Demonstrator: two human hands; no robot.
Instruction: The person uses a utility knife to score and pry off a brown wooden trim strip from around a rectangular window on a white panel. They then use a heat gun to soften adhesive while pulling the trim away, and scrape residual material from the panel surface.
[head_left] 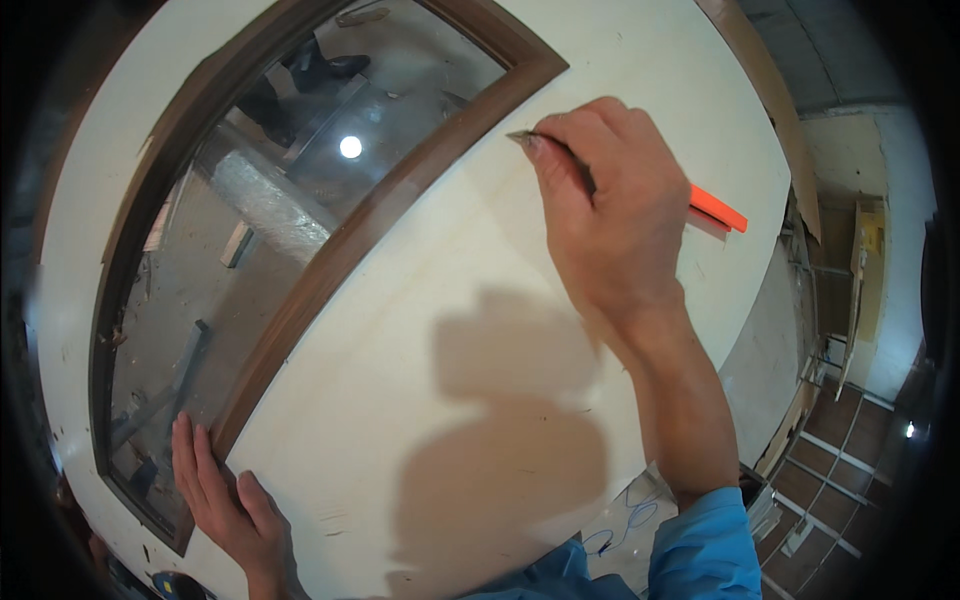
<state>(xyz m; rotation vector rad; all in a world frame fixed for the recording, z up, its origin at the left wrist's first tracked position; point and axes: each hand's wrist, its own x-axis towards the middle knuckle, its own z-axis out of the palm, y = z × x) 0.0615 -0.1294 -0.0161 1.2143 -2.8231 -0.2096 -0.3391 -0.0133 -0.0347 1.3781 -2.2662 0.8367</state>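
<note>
A utility knife (718, 208) with an orange handle is in my right hand (625, 190), its fingers closed around it. The blade points left, its tip near the upper right corner of a brown wooden frame (345, 246). That frame surrounds a see-through pane (300, 180) that reflects a bright round light, and it is set in a large pale board (390, 350). My left hand (235, 510) lies with stretched fingers on the lower end of the frame, the fingertips over the pane's edge. It holds nothing. The palm side of both hands is hidden.
Through the pane show a plastic-wrapped bundle (265, 195), dark shoes (330, 70) and bits of wood on the floor. At the right stand a metal grid rack (840, 460) and an upright wooden piece (862, 280). A thin blue cord (635, 515) hangs below the board's near edge.
</note>
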